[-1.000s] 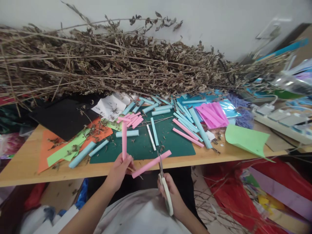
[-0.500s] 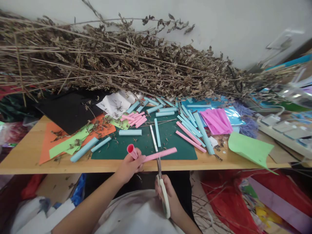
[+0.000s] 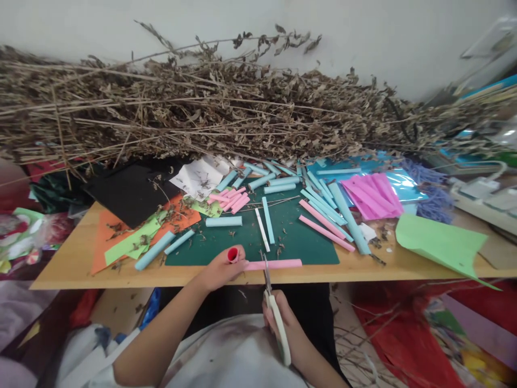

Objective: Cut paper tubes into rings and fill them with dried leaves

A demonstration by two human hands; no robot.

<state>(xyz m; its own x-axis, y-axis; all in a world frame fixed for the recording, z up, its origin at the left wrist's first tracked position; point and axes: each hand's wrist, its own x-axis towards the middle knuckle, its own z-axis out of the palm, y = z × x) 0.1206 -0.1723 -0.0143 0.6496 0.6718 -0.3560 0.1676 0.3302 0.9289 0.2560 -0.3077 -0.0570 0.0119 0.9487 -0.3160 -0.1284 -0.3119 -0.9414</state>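
My left hand (image 3: 224, 268) is closed round a thin pink paper tube (image 3: 285, 264), which sticks out level to the right. A wider pink paper tube with a red inside (image 3: 232, 255) also sits in that hand, its open end facing the camera. My right hand (image 3: 283, 318) grips white-handled scissors (image 3: 278, 326), blades pointing up and away. The blades cross the thin tube near its middle; whether they have cut into it I cannot tell. Beyond, a white strip (image 3: 262, 230) and a light blue paper tube (image 3: 268, 220) lie on the green cutting mat (image 3: 246, 248).
Short pink tubes (image 3: 232, 200), several blue tubes (image 3: 278, 188) and long pink tubes (image 3: 327, 233) lie across the mat. Dried stalks (image 3: 242, 108) pile along the wall. Magenta paper (image 3: 371, 196), a green sheet (image 3: 438, 248) and a power strip (image 3: 484, 205) are at right.
The thin pink tube has gone from tilted up at its right end to level. The wider tube has turned its opening more to the camera. The whole view has shifted slightly.
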